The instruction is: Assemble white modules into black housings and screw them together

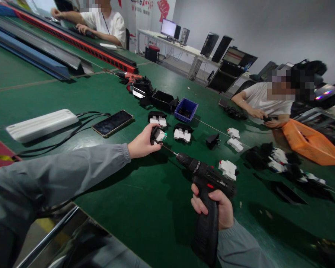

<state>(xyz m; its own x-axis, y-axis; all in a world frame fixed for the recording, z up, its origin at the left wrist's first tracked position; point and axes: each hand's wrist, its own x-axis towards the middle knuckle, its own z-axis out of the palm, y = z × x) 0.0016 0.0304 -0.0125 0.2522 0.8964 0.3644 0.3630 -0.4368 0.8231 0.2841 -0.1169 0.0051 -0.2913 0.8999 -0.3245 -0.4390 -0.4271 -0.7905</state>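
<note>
My right hand (212, 203) is wrapped round the grip of a black cordless drill (209, 186). A long thin bit (169, 150) reaches from its chuck toward my left hand (142, 143). That hand grips a small black-and-white module (158, 136) with a green part on one side. The bit's tip is at or very near the module; whether it touches I cannot tell. Just beyond are two similar black-and-white modules (182, 134) (158, 119). A white module (228, 169) lies beside the drill, and a loose black piece (213, 141) sits farther off.
A phone (113, 123) and a white power bank (41, 124) with a cable lie left. Behind are a blue bin (186, 110), a black bin (163, 100) and a red drill (131, 77). Piled modules (277, 160) and an orange basket (312, 141) are right. Two people sit across the table.
</note>
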